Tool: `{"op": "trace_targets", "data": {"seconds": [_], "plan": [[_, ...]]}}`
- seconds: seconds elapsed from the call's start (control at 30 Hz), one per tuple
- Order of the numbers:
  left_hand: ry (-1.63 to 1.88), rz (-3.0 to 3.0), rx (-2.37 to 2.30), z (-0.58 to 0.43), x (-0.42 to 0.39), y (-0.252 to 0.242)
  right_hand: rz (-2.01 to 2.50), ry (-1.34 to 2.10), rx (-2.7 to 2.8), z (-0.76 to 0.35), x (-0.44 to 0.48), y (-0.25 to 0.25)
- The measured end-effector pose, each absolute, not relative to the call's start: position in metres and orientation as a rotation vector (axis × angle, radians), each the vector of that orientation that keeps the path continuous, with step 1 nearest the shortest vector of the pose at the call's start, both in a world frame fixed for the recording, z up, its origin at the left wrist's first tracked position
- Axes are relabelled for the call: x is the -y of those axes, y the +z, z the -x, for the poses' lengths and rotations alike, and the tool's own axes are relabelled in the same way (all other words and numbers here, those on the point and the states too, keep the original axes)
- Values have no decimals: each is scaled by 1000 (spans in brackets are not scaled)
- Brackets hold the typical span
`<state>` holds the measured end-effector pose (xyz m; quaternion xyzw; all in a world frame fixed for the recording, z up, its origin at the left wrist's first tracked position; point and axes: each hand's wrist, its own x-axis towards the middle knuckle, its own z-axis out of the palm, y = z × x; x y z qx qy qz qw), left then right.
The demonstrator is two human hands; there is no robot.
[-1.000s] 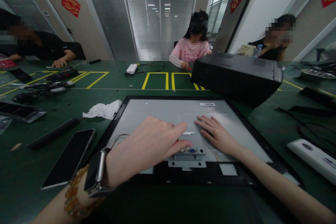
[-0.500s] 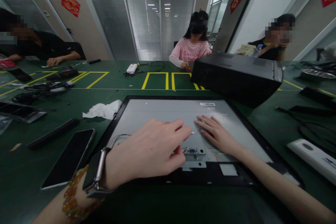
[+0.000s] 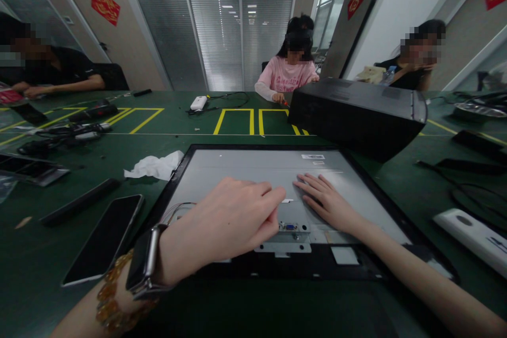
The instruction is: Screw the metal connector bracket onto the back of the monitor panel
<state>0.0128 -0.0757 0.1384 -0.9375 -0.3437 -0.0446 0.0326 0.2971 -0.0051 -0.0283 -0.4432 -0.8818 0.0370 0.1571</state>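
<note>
A monitor panel (image 3: 245, 166) lies face down on the green table, its grey metal back in a black frame. At its near edge sits a small metal bracket (image 3: 291, 227) with a blue connector port. My left hand (image 3: 222, 224), with a watch and a bead bracelet on the wrist, hovers over the bracket, fingers curled and pressed together, thumb near the port; whatever they pinch is hidden. My right hand (image 3: 327, 203) lies flat on the panel just right of the bracket, fingers stretched out.
A black casing (image 3: 356, 113) stands behind the panel on the right. A crumpled white cloth (image 3: 154, 166), a phone (image 3: 105, 237) and a black bar (image 3: 79, 202) lie to the left. A white device (image 3: 471, 235) lies at right. Three people sit around the table.
My left hand's thumb has drawn back from the connector port and the fingers have closed together above the bracket. My right hand has stayed flat. The person at far left pulled a hand back.
</note>
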Motion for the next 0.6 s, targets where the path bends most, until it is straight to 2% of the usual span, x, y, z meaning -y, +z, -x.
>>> {"op": "trace_targets", "data": {"seconds": [0.6], "plan": [[-57, 3052, 1088, -13, 82, 149, 1294, 119, 2525, -296, 6, -25]]}}
